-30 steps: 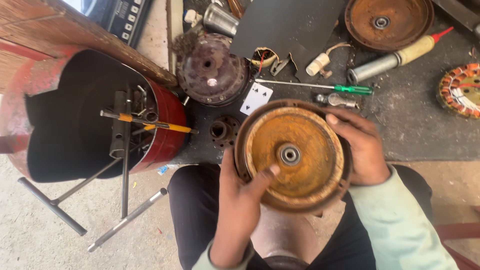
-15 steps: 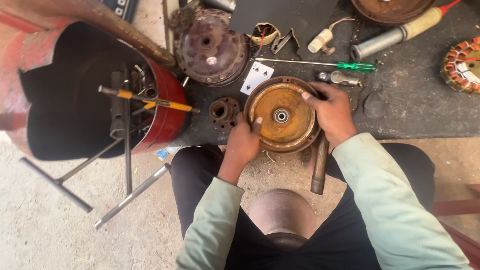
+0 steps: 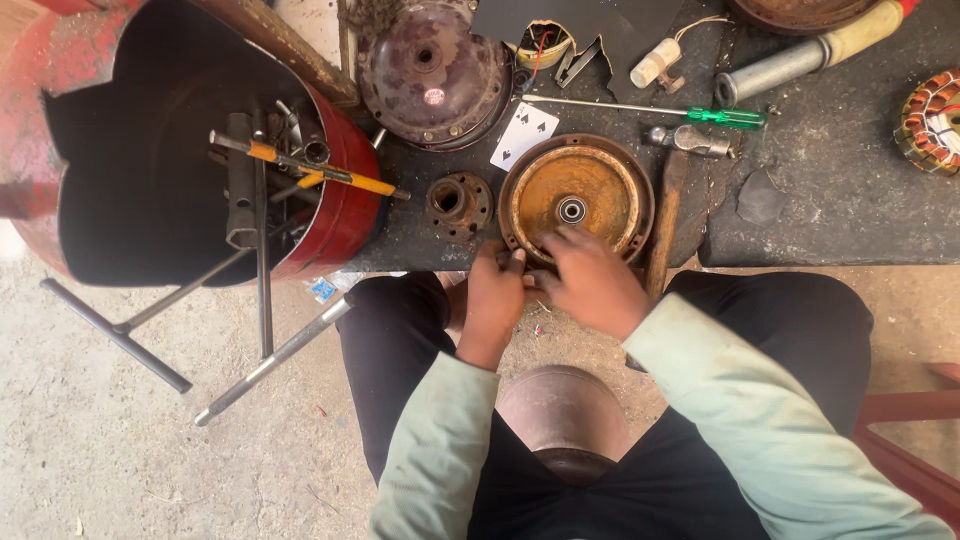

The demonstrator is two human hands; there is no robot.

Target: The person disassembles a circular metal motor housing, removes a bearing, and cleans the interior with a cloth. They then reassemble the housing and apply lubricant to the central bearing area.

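— Where's the rusty disc (image 3: 575,200) now?
— Flat on the counter (image 3: 830,210), lowered from the raised hold a moment ago.
— And the hands?
— Left hand (image 3: 495,295) grips its near rim; right hand (image 3: 590,280) rests loosely curled on it.

Rusty round metal cover (image 3: 575,200): lowered from raised grip onto dark mat (image 3: 830,215).
Left hand (image 3: 497,290): now at its 7 o'clock rim.
Right hand (image 3: 592,280): shifted from 3 to 6 o'clock.

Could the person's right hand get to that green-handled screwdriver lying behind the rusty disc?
Probably yes. The right hand rests at the rusty disc's near edge, and the green-handled screwdriver lies uncovered on the mat just beyond, nothing stacked over it.
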